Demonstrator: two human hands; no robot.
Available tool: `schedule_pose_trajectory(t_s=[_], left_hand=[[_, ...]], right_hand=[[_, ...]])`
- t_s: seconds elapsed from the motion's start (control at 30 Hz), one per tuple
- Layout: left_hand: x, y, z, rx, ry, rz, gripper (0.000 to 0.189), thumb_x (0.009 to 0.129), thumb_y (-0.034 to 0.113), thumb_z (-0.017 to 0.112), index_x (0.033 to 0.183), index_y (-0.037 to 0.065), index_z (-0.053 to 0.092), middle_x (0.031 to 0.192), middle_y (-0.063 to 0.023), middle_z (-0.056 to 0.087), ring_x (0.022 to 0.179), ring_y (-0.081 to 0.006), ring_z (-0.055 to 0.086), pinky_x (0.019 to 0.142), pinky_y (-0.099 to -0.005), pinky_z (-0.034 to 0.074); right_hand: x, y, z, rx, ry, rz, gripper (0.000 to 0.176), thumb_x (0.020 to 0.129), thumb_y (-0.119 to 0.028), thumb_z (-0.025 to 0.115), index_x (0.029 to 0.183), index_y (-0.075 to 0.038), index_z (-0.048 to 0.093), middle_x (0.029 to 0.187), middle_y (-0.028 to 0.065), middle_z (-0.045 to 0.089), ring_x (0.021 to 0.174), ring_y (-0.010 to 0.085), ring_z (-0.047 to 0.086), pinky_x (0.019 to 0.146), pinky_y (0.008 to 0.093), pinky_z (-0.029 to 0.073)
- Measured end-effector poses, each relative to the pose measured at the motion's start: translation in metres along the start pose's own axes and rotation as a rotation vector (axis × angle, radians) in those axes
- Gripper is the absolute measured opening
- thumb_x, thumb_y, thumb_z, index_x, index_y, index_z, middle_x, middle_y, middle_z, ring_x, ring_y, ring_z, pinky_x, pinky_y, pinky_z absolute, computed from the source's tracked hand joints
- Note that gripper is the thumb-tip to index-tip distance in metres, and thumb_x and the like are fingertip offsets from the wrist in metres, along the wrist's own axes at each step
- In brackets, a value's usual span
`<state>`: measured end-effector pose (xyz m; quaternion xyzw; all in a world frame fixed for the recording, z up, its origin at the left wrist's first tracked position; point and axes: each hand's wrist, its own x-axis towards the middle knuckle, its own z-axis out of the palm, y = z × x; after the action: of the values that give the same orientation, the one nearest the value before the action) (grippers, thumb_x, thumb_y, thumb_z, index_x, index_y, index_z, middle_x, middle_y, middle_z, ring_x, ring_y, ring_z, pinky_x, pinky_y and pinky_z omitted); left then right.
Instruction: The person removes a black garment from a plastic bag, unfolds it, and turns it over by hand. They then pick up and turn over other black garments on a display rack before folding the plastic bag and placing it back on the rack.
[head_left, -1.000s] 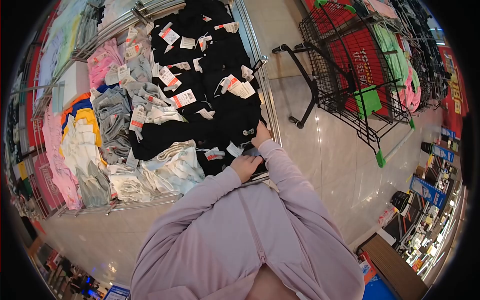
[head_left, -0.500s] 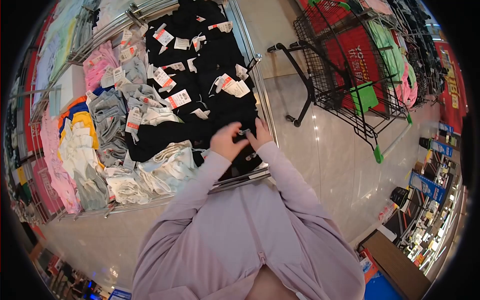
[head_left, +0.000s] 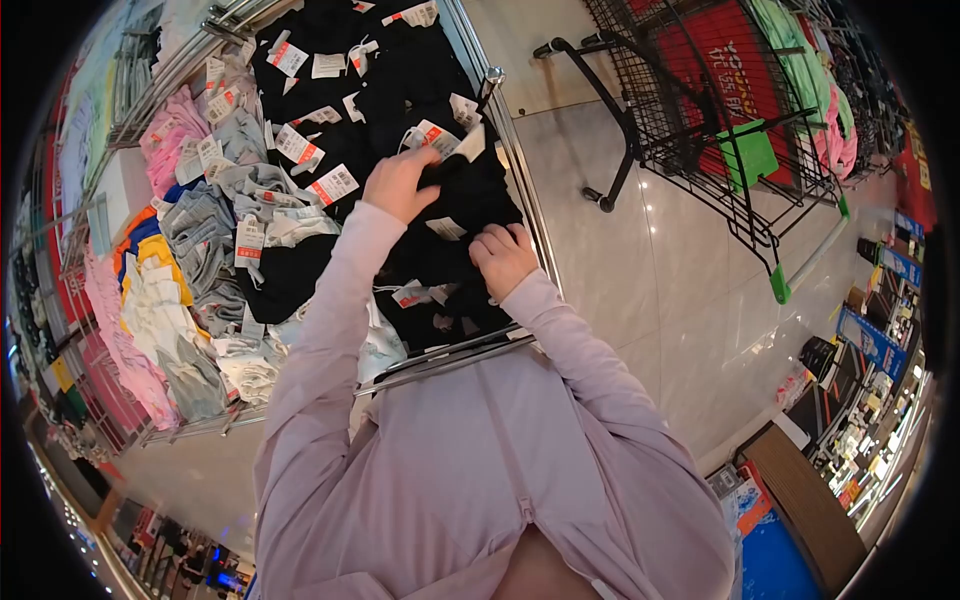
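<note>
Black folded garments [head_left: 340, 95] with white and red paper tags lie in rows on a metal-railed display table. My left hand [head_left: 402, 185] is over them with thumb and fingers apart, its fingertips beside a red-and-white tag [head_left: 432, 138]. Lower right, the curled fingers of my right hand [head_left: 503, 262] hold the edge of a black garment [head_left: 455, 205] near the table's side rail. Another loose tag [head_left: 445, 229] lies on the black cloth between my hands. Below them, more tags [head_left: 412, 293] show on a black garment at the near edge.
Grey clothes [head_left: 200, 235], white clothes [head_left: 160, 300] and pink clothes [head_left: 172, 130] fill the table's left side. Metal rails [head_left: 520, 190] edge the table. A black shopping cart [head_left: 690, 150] with green parts stands on the tiled floor to the right, near a clothes rack.
My left hand has moved up and left, away from my right hand, to the tags farther back. My right hand has shifted slightly down, its fingers now curled. The view has shifted a little.
</note>
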<state>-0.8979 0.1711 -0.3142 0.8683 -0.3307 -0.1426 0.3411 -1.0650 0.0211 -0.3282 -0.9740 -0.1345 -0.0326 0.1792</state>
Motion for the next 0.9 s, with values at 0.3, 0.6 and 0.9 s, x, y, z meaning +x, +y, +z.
schedule_pose_trajectory(t_s=[0.3,0.6,0.9], left_hand=[[0.038,0.005,0.003,0.242,0.227,-0.066,0.039,0.059,0.016,0.076,0.095,0.012,0.06,0.088,-0.0035,0.059,0.081,-0.0252,0.059,0.072,-0.0362,0.045],[-0.023,0.006,0.041,0.374,0.067,0.312,0.053,0.053,0.023,0.076,0.101,0.013,0.057,0.106,-0.0037,0.05,0.101,-0.0215,0.047,0.086,-0.0367,0.035],[0.01,-0.002,0.055,0.335,-0.065,0.091,0.039,0.063,0.019,0.073,0.096,0.018,0.053,0.084,0.0035,0.057,0.09,-0.0169,0.051,0.082,-0.0349,0.03]], right_hand=[[0.055,0.027,0.004,-0.009,-0.102,0.085,0.016,0.071,-0.009,0.055,0.087,-0.009,0.056,0.08,0.0053,0.058,0.082,0.0213,0.057,0.076,0.0331,0.042],[0.0,-0.016,-0.012,-0.033,-0.049,-0.097,0.008,0.068,-0.015,0.053,0.073,-0.01,0.056,0.073,0.0042,0.055,0.078,0.0218,0.051,0.075,0.0365,0.039],[-0.019,-0.013,-0.006,0.065,-0.181,-0.051,0.013,0.075,-0.012,0.051,0.087,-0.011,0.055,0.091,0.0072,0.063,0.099,0.0227,0.056,0.093,0.045,0.034]])
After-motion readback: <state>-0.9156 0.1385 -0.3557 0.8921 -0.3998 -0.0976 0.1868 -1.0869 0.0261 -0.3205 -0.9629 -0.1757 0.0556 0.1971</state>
